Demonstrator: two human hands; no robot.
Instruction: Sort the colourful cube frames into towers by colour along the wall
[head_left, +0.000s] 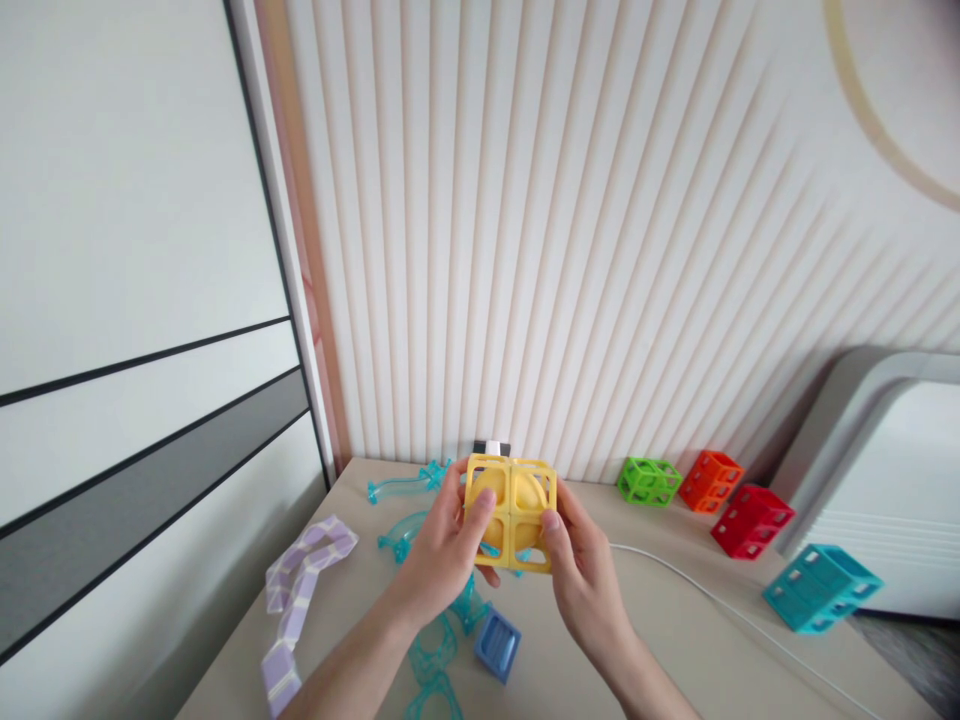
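Above the bench (720,660), out in front of the wall, a yellow openwork block (511,513) is sitting snugly between two hands! The left hand (441,552) is holding its left side, thumb lying across the front face, fingers curling partly behind; the right hand (589,560) is gripping the right edge, thumb resting near the lower corner. Both are closing firmly around it. Below, a small blue block (497,645) is lying beside clear teal pieces (470,608), while green (649,482), orange (711,480) and red blocks (752,521) are lining up rightward.
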